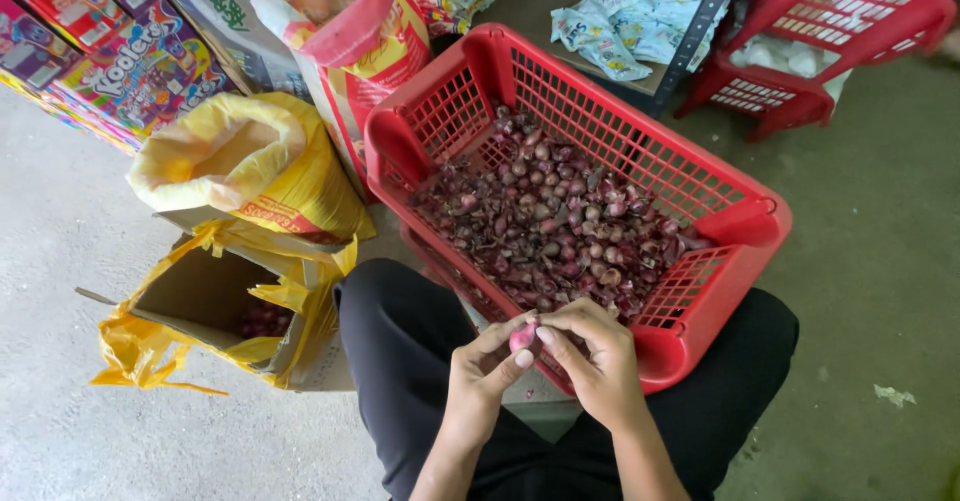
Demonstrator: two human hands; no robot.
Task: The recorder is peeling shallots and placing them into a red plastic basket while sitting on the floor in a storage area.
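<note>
both hands, left hand point(482, 366) and right hand point(590, 356), pinch one small shallot point(523, 337) over the red basket point(745, 223), apparently mid-peel, loose skin likely next.

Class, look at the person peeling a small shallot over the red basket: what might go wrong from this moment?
1. The shallot is pinched only between fingertips of the left hand and right hand; it may slip and drop.
2. The red basket rests tilted against the knees, so it might slide or tip.
3. Loose skins could fall on the floor rather than into the lined cardboard box.
</note>
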